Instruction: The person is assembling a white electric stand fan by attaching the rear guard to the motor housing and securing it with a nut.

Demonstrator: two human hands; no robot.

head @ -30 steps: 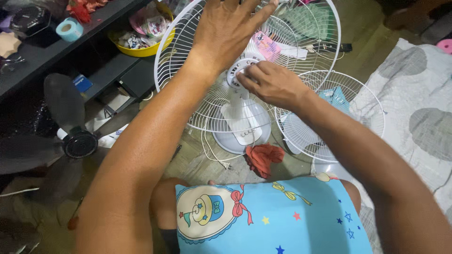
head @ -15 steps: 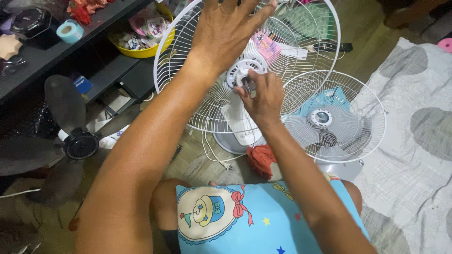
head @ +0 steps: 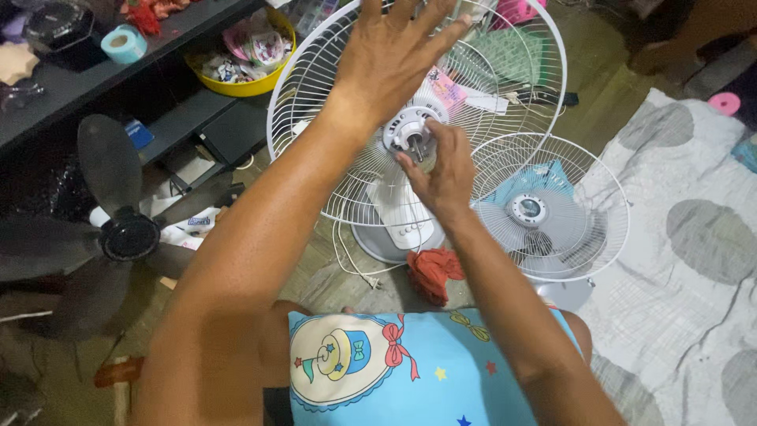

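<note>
The left hand (head: 386,59) lies flat and open on the fan cage (head: 315,87) to keep it steady. The right hand (head: 441,170) pinches the small nut (head: 415,146) at the fan's middle, its grip closed on it.

Lighting uneven, picture usable: bright at centre and right, dim along the left.

I see soft overhead light with no hard glare; the white fan grille (head: 331,87) and the patterned sheet (head: 694,237) read brightest without washing out. My left hand (head: 390,55) and right hand (head: 438,170) are evenly lit and sharp enough to show the knuckles, though the near forearms go slightly soft. I find the dark shelf (head: 87,79) and the black fan blade (head: 110,229) sunk in shadow, detail lost under the shelf. I note wide-angle stretch at the edges, with the arms swelling toward the bottom. Slight compression smear shows on fine grille wires.
</note>
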